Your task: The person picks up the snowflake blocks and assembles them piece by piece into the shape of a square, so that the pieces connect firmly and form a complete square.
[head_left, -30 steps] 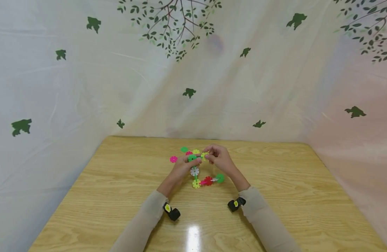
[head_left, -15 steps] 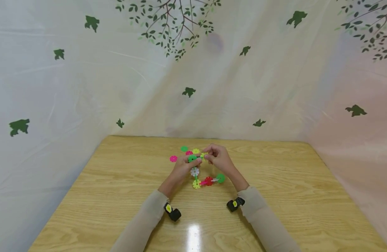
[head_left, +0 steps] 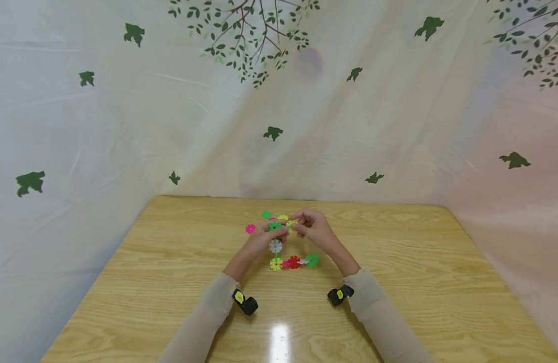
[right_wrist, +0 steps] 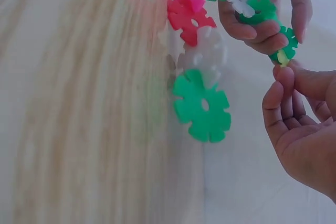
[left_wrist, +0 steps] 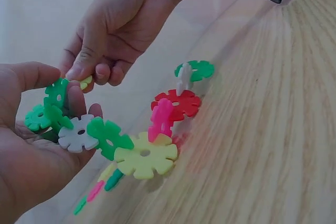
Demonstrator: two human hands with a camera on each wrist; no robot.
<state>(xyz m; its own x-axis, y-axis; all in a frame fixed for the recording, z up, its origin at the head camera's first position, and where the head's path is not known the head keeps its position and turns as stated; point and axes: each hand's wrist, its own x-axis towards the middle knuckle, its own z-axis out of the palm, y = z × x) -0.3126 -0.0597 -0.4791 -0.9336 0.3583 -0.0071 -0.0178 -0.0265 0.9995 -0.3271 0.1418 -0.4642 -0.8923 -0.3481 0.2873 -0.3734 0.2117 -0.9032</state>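
Behind the left hand (head_left: 259, 240) lie discs (head_left: 266, 215) — perhaps four, partly hidden.

Wood-grained, light-brown tabletop (head_left: 410, 262) with rounded far corners, bearing a bright white reflection (head_left: 279, 343) near its front, backed and flanked by pale, creased hangings (head_left: 206, 126) printed with green-leaved branches (head_left: 264, 25) and dark-green bird-shaped silhouettes (head_left: 273, 132).

No legible text, yellow patches (head_left: 239, 297) on wrist cameras (head_left: 249, 306), possibly tiny labels
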